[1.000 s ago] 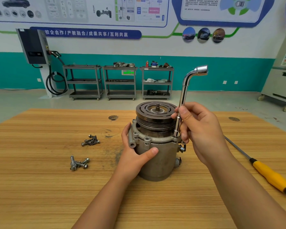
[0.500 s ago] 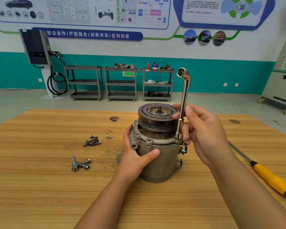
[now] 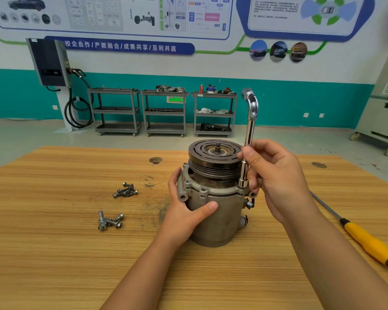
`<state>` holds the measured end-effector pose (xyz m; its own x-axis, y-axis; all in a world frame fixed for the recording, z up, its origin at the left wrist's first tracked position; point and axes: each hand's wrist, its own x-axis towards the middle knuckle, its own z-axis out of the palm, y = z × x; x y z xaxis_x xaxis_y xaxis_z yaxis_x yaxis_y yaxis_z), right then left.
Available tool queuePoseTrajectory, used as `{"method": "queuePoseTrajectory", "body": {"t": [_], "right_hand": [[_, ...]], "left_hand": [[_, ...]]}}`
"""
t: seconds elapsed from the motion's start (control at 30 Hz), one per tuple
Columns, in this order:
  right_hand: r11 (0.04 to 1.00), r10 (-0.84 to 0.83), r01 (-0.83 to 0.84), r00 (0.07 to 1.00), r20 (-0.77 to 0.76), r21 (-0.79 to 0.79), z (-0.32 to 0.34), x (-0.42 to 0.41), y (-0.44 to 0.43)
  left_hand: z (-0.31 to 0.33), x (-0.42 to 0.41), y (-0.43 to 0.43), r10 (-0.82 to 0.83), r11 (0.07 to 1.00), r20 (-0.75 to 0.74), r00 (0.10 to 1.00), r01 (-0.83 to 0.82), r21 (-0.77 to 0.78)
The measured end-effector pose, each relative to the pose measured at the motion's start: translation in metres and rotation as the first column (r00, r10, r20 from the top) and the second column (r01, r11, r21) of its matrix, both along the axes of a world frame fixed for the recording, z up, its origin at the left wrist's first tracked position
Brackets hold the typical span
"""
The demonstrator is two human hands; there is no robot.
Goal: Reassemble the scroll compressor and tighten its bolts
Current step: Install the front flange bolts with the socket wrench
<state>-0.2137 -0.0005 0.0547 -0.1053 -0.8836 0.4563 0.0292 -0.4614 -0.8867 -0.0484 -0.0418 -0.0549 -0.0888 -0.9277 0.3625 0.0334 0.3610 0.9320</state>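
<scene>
Wooden table [image 3: 54, 253]: left hand [image 3: 184, 212] grasps one compressor [image 3: 220, 222], right hand [image 3: 276, 180] grips one wrench [image 3: 249, 130]; two bolt piles [image 3: 125, 190], one screwdriver [image 3: 367, 242]; three carts [image 3: 165, 113] behind.

The blue wall banner [image 3: 119, 46] reads "校企合作 / 产教融合 / 成果共享 / 互利共赢", and the upper-right poster panel [image 3: 300, 19] is headed "ADAS"; other print is illegible.

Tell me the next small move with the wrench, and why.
Probably twist the wrench with the right hand to run its bolt down: the socket end stands on the compressor rim, fingers pinch the shaft, and the left hand grips the body steady. Loose bolts wait on the table.
</scene>
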Motion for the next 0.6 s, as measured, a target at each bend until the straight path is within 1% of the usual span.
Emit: {"method": "queuePoseTrajectory", "body": {"t": [0.1,0.2,0.33,0.6], "right_hand": [[1.0,-0.028,0.028,1.0,-0.006,-0.006,0.0013,0.001,0.0005],[1.0,-0.003,0.003,1.0,0.009,-0.024,0.0019,0.0,-0.0015],[0.999,-0.008,0.006,0.999,-0.034,-0.038,-0.0011,-0.002,-0.0026],[0.999,-0.026,0.025,0.999,-0.042,-0.042,0.0008,0.0014,-0.0008]], "left_hand": [[-0.0001,0.0,-0.0001,0.002,1.0,0.0,1.0,-0.002,0.001],[-0.0004,-0.0003,-0.0003,-0.001,1.0,-0.007,1.0,0.001,0.006],[-0.001,0.0003,-0.0016,0.002,1.0,0.009,1.0,-0.002,0.003],[-0.0019,0.0006,-0.0022,0.004,1.0,0.006,1.0,-0.004,0.007]]}}
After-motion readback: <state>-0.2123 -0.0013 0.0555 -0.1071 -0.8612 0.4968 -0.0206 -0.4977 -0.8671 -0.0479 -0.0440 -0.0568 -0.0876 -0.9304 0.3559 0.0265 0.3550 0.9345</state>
